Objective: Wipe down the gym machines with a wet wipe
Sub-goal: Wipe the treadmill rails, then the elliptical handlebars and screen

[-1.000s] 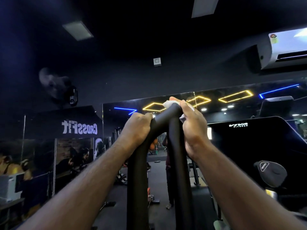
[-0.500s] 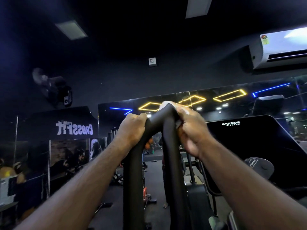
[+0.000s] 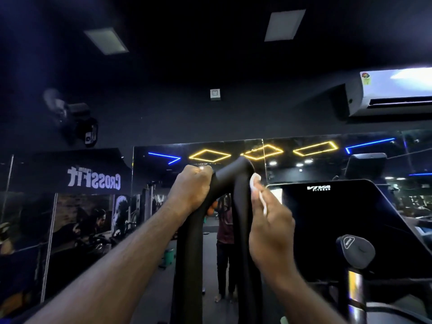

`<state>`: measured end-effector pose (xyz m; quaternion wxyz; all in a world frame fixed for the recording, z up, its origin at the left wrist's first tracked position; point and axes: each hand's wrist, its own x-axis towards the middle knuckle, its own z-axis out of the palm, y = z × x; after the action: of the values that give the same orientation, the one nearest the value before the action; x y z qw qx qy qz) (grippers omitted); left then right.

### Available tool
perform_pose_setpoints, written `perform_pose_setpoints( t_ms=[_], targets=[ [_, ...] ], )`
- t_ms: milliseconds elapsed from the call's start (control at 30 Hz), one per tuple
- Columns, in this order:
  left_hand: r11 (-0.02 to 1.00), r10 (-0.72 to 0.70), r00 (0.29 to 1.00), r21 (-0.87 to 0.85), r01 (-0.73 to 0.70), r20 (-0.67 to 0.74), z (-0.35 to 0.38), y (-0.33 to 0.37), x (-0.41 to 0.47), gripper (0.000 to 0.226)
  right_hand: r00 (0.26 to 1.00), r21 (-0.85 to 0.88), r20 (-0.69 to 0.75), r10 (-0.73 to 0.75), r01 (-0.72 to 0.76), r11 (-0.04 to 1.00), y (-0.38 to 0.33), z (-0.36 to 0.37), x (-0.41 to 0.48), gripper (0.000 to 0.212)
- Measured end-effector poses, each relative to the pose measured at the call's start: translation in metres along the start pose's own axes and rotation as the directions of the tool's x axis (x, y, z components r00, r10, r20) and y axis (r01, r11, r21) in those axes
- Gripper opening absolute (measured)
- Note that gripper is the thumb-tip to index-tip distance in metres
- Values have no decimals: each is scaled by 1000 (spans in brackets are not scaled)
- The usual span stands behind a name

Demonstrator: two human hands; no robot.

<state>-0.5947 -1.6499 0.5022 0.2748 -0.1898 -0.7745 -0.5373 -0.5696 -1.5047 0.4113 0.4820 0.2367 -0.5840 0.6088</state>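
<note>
Honestly, my left grip (image 3: 190, 190) clamps the padded bar (image 3: 231, 174); my right grip (image 3: 271, 232) pinches the bunched wipe (image 3: 255, 182) thinly, so it could slip out.

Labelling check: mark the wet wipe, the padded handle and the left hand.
wet wipe (image 3: 255, 183), head view, its bunched upper end.
padded handle (image 3: 231, 171), head view, top bend of the loop.
left hand (image 3: 190, 190), head view, back of the hand.

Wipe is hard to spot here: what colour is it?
The wipe is white; head view.
</note>
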Motion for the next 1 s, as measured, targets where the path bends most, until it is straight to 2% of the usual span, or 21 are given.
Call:
perform_pose_setpoints(
  t_ms=[67,133,167,267,333,400,433,533,567,633,700,833,867,933,1000],
  targets=[
    [1000,8,1000,9,-9,12,-1,0,0,42,986,-134,-44,-162,154,979,-2,-6,-2,40],
    [999,15,999,30,-16,31,-2,-1,0,43,940,-294,-83,-330,294,909,-4,-7,16,44],
    [998,20,999,52,-22,31,-3,-2,1,44,924,-371,-23,-383,348,861,-7,-4,27,45],
    [998,18,1000,57,-19,8,-3,-7,6,45,871,-558,294,-394,491,669,-11,6,40,51],
    [999,30,1000,45,-30,-4,-4,-9,11,45,816,-597,433,-383,578,557,-8,8,27,53],
    [998,45,999,45,-44,-28,-4,-10,12,49,767,-567,525,-369,639,520,-10,4,13,54],
    [999,44,999,18,-43,-28,-4,-12,11,51,769,-544,522,-369,634,550,-18,1,13,51],
    [980,-34,998,-196,44,52,-6,-26,-4,51,815,-520,394,-426,579,628,-38,-3,35,45],
    [965,-59,995,-251,77,76,-8,-32,-13,53,828,-557,367,-424,561,612,-42,0,44,47],
    [917,-104,985,-371,147,135,-10,-43,-33,61,837,-652,403,-369,546,526,-38,11,50,54],
    [818,-170,960,-512,264,223,-12,-52,-53,70,832,-687,446,-329,554,470,-25,25,38,56],
    [598,-188,869,-649,470,457,-9,-72,-72,84,747,-592,559,-360,663,457,-31,37,25,49],
    [574,-188,856,-653,493,481,-9,-75,-71,86,750,-590,537,-385,661,464,-34,37,30,46],
    [546,-189,846,-662,513,499,-6,-81,-66,90,801,-658,433,-413,594,463,-41,38,46,43],
    [525,-189,844,-675,518,502,-4,-81,-65,91,832,-730,417,-366,546,411,-37,44,44,44]
  ],
)
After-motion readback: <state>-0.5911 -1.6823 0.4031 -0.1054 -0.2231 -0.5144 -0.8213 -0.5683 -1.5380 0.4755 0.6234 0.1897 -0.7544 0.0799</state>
